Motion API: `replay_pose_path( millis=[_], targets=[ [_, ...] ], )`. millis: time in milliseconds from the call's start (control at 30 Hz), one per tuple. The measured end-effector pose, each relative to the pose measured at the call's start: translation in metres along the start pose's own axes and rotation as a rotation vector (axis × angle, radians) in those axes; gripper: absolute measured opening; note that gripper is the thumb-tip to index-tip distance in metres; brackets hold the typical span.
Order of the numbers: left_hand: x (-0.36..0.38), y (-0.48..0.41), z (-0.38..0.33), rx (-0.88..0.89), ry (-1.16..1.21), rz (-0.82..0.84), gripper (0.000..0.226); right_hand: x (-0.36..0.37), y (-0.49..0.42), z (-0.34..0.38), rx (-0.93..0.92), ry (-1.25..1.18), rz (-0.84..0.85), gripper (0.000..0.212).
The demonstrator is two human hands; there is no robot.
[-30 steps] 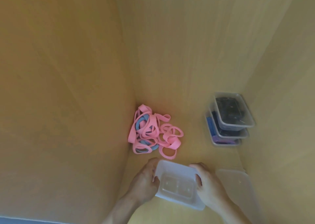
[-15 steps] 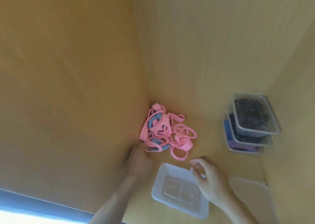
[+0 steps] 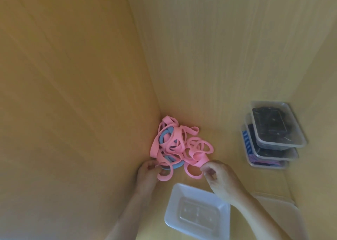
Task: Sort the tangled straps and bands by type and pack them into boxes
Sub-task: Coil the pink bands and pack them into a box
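Tangle of pink and blue elastic bands [image 3: 175, 144] against the wooden corner wall [image 3: 109, 112]. The left hand [image 3: 147, 174] and right hand [image 3: 220, 177] each pinch a pink loop at the tangle's near edge. Clear plastic box [image 3: 173, 207] just nearer; stacked lidded boxes [image 3: 273, 139] well right.

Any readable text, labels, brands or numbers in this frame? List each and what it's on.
None readable.
Empty box: only moulded shapes in its base, too blurred to tell whether any are letters.
Stacked boxes, lid, bands: no print visible.
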State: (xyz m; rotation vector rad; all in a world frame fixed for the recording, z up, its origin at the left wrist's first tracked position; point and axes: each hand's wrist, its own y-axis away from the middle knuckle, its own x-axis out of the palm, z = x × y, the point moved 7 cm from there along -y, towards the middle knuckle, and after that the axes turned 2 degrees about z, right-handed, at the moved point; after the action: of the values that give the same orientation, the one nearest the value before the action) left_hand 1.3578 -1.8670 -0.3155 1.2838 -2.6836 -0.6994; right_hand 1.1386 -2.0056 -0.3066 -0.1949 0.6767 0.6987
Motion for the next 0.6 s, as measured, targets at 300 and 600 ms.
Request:
replay_pose_path(
  millis=[300, 600],
  targets=[
    [0.008, 0.013, -0.042, 0.239, 0.169, 0.228, 0.059, 0.036, -0.027, -0.002, 0.138, 0.403, 0.320, 0.010],
    [-0.004, 0.021, -0.071, 0.528, -0.127, -0.027, 0.031, 0.011, -0.039, 0.008, 0.141, 0.197, 0.129, 0.027]
  ],
)
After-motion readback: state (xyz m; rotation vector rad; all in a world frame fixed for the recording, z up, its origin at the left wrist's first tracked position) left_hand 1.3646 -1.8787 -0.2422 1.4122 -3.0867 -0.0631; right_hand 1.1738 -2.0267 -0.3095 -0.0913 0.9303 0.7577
